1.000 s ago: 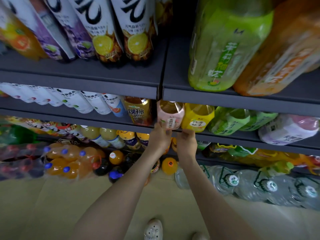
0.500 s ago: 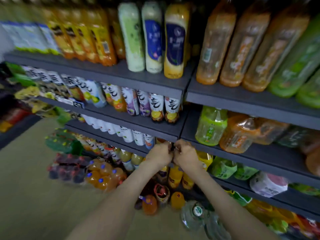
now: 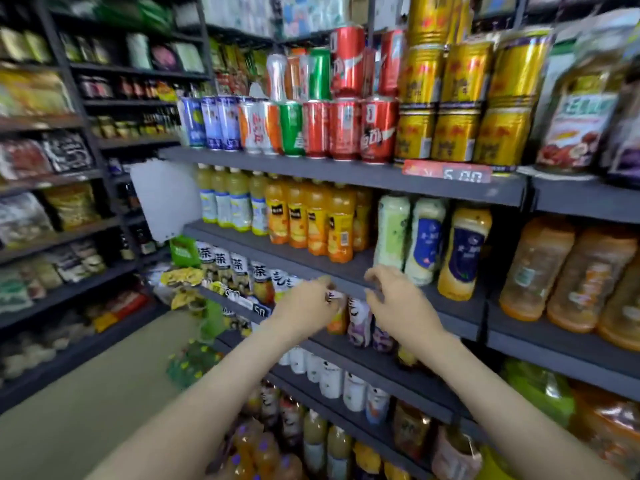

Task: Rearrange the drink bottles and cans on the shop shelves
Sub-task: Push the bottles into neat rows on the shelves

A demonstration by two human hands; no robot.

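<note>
Hovering left hand (image 3: 304, 308), right hand (image 3: 398, 303) at shelf edge (image 3: 460, 320); pale bottle (image 3: 393, 233) above right.

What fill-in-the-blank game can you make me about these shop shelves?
1. In the bottom row of cans, one ___ can stands just left of the red cans.
2. The orange juice bottles stand one shelf ___ the cans.
3. The price tag hangs on the shelf edge under the ___ cans.

Missing words: green; below; gold.
</note>
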